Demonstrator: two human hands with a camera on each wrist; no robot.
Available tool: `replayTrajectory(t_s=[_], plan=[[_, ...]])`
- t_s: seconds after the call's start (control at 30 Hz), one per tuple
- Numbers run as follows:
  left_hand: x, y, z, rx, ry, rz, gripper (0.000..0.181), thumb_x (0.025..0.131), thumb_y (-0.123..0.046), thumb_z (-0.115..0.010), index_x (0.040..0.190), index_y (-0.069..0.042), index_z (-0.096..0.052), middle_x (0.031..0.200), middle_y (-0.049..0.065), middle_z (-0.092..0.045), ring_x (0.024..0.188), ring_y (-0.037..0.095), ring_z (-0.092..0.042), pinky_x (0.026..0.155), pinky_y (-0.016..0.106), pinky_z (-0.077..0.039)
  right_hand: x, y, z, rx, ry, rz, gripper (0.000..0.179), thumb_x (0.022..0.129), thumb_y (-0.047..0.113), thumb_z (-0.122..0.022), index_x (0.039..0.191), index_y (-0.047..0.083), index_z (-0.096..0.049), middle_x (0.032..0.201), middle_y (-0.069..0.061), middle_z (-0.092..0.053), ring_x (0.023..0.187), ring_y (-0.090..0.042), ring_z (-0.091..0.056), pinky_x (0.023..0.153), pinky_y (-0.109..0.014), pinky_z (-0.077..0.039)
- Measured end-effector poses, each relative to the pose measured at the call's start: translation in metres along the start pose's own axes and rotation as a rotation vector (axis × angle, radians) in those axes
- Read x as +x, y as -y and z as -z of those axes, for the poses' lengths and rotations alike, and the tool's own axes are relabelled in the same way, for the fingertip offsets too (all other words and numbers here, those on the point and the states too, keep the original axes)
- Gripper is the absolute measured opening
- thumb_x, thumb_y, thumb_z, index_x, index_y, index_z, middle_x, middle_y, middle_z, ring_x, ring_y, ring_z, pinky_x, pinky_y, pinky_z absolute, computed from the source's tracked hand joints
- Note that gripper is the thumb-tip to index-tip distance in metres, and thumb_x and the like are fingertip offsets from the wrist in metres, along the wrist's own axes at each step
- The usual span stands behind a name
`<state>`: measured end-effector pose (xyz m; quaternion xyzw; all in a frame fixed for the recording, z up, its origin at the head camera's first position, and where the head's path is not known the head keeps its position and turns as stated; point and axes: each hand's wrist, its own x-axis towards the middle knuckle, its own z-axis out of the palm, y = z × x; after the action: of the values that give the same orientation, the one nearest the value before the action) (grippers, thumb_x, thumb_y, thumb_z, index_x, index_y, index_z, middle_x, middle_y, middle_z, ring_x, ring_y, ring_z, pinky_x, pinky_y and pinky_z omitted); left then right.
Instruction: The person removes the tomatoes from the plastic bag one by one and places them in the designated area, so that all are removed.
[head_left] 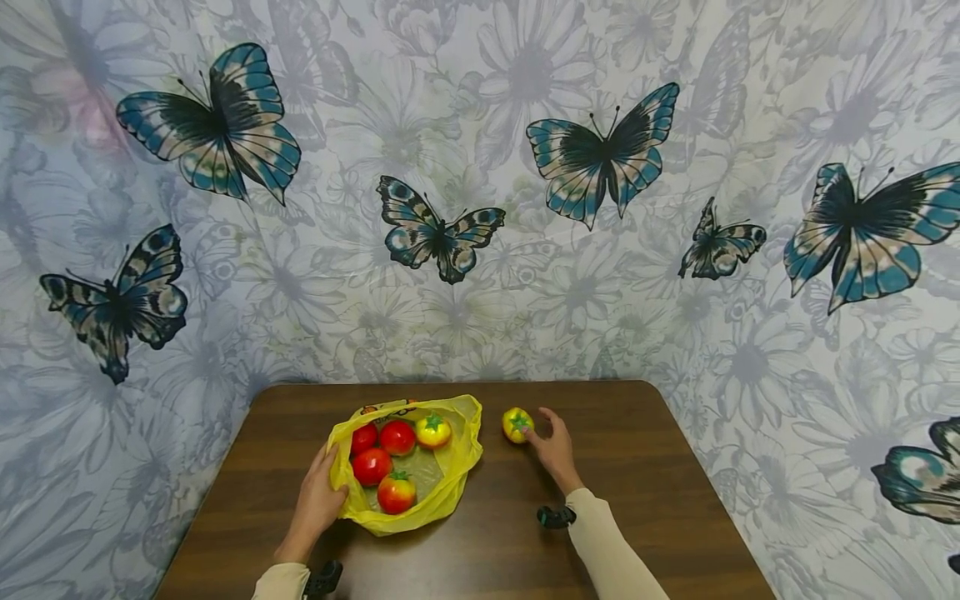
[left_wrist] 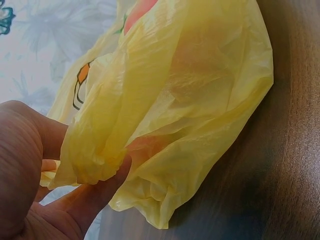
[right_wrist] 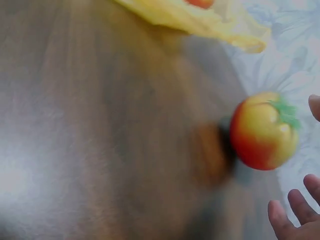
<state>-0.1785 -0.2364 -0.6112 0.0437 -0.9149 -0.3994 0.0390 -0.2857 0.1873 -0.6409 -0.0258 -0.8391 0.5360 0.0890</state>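
Note:
My left hand [head_left: 321,496] grips the near-left rim of a yellow plastic bag [head_left: 416,523]; in the left wrist view, thumb and fingers pinch its gathered edge [left_wrist: 97,160]. The bag's mouth is spread wide. Inside lie several shiny tomatoes, among them a red one [head_left: 372,467], a yellow one [head_left: 433,431] and a red-yellow one [head_left: 396,493]. To the right of the bag, another yellow-and-red tomato [right_wrist: 264,132] with a green stem top sits on the table. My right hand [head_left: 553,450] is just beside that tomato, its fingers spread and apart from it in the right wrist view.
Both the bag and the single tomato are on a dark brown wooden table [head_left: 622,500] with rounded far corners. Directly behind its far edge rises a wall [head_left: 465,333] papered with flowers and butterflies. A dark band [head_left: 556,517] is on the right wrist.

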Motion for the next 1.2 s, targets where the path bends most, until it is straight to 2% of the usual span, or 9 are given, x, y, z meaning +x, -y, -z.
replayTrajectory(t_s=[0.13, 0.3, 0.47, 0.7, 1.03, 1.2], plan=[[-0.001, 0.000, 0.001, 0.003, -0.006, -0.004, 0.079, 0.077, 0.007, -0.063, 0.149, 0.010, -0.029, 0.157, 0.031, -0.020, 0.139, 0.052, -0.031, 0.114, 0.061, -0.027, 0.002, 0.012, 0.004, 0.041, -0.003, -0.015, 0.061, 0.089, 0.021, -0.072, 0.142, 0.007, -0.047, 0.144, -0.022, -0.046, 0.136, -0.042, -0.044, 0.106, -0.056, -0.043], [-0.002, 0.000, 0.003, 0.000, -0.018, -0.004, 0.079, 0.077, 0.007, -0.062, 0.149, 0.010, -0.029, 0.157, 0.032, -0.021, 0.139, 0.052, -0.031, 0.114, 0.061, -0.027, 0.002, 0.029, 0.007, 0.077, -0.002, 0.017, 0.060, 0.089, 0.018, -0.071, 0.142, 0.004, -0.047, 0.145, -0.024, -0.046, 0.137, -0.044, -0.043, 0.105, -0.058, -0.043], [-0.003, 0.000, 0.004, -0.003, -0.024, -0.005, 0.080, 0.077, 0.007, -0.062, 0.149, 0.010, -0.029, 0.157, 0.032, -0.021, 0.139, 0.052, -0.030, 0.114, 0.062, -0.027, 0.004, 0.035, 0.004, 0.042, 0.039, 0.025, 0.058, 0.088, 0.015, -0.071, 0.141, 0.006, -0.049, 0.144, -0.021, -0.047, 0.134, -0.043, -0.045, 0.103, -0.057, -0.045], [-0.004, 0.001, 0.004, 0.002, -0.035, -0.021, 0.078, 0.077, 0.007, -0.062, 0.148, 0.011, -0.030, 0.157, 0.031, -0.022, 0.138, 0.052, -0.032, 0.113, 0.062, -0.028, 0.008, 0.023, -0.008, -0.060, 0.080, 0.010, 0.054, 0.089, 0.018, -0.071, 0.138, 0.008, -0.053, 0.141, -0.023, -0.050, 0.129, -0.043, -0.048, 0.101, -0.055, -0.047], [-0.006, 0.000, 0.002, -0.006, -0.022, -0.014, 0.079, 0.077, 0.007, -0.063, 0.149, 0.010, -0.030, 0.157, 0.031, -0.022, 0.140, 0.051, -0.030, 0.114, 0.061, -0.027, 0.017, 0.006, -0.022, -0.110, 0.084, -0.004, 0.054, 0.085, 0.016, -0.075, 0.135, 0.007, -0.056, 0.127, -0.021, -0.058, 0.116, -0.037, -0.056, 0.099, -0.054, -0.045], [-0.006, 0.000, 0.001, 0.005, -0.022, -0.014, 0.079, 0.078, 0.007, -0.064, 0.149, 0.009, -0.030, 0.157, 0.030, -0.022, 0.140, 0.051, -0.031, 0.114, 0.060, -0.027, 0.018, 0.002, -0.026, -0.131, 0.093, -0.012, 0.050, 0.085, 0.016, -0.075, 0.132, 0.008, -0.059, 0.126, -0.022, -0.058, 0.115, -0.038, -0.057, 0.099, -0.055, -0.046]])
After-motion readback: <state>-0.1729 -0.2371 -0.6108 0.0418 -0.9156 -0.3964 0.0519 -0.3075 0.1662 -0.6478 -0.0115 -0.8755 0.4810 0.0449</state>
